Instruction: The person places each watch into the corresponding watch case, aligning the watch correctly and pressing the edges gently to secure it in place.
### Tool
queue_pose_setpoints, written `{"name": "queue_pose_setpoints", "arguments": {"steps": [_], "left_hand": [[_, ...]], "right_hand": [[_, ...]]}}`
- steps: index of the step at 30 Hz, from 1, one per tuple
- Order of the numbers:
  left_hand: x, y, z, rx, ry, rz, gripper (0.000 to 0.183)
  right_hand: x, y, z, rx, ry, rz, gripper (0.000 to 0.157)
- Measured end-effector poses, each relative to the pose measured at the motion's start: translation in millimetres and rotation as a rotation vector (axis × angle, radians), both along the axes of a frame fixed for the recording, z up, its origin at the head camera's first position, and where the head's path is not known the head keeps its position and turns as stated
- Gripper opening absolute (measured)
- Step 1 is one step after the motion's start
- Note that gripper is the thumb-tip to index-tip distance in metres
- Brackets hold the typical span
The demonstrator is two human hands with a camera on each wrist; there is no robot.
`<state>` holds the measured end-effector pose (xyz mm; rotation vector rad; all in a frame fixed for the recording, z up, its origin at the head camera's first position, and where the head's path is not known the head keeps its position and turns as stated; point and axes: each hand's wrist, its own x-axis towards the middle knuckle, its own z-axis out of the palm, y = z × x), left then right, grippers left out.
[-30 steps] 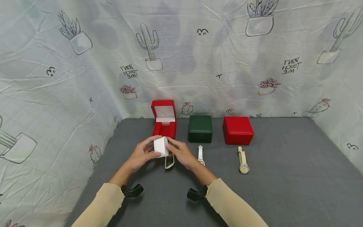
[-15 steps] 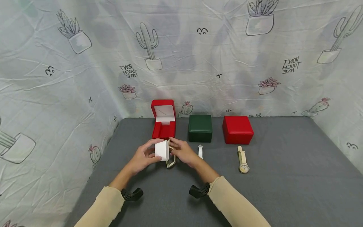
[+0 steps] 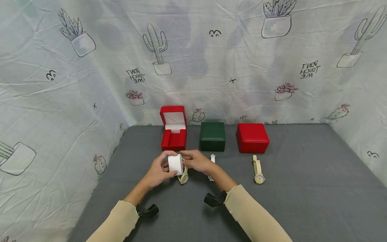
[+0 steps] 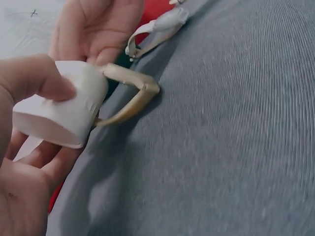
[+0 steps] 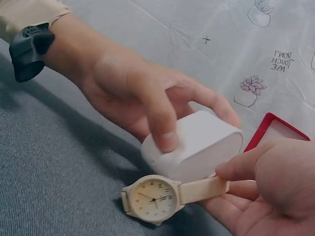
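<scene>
Between thumb and fingers, my left hand holds a white watch cushion, a hollow flattened oval tube. My right hand pinches one strap end of a cream wristwatch right beside the cushion's end. In the right wrist view the round dial faces the camera and the strap overlaps the cushion's lower edge. The left wrist view shows the watch from its side, its strap bent, with my left thumb pressed on the cushion's wall. Behind the hands stands an open red watch box with a white-lined lid.
A closed green box and a closed red box stand right of the open one, along the table's back. A white watch lies before the green box, partly behind my right arm. Another cream watch lies before the closed red box.
Both hands have moved slightly toward me and to the right. My right fingers have shifted from the cushion to the watch strap, and the watch has turned so its dial shows.
</scene>
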<state>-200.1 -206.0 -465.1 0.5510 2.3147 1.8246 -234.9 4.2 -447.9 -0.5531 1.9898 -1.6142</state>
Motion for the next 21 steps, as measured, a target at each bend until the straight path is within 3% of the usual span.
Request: {"name": "queue_pose_setpoints", "arguments": {"steps": [6, 12, 16, 21], "left_hand": [[-1.2, 4, 4.3, 0.133, -0.018, 0.117, 0.064], [-5.1, 6, 16.0, 0.263, -0.018, 0.229, 0.065], [-8.2, 5, 21.0, 0.309, -0.017, 0.294, 0.065], [-9.3, 5, 24.5, 0.348, -0.047, 0.339, 0.065]], "right_hand": [[0.8, 2, -2.3, -0.086, -0.064, -0.027, 0.05], [5.7, 5, -8.4, -0.319, -0.229, -0.051, 0.043], [8.3, 6, -11.4, -0.414, -0.233, -0.061, 0.034], [9.5, 6, -12.0, -0.447, -0.211, -0.049, 0.024]]}}
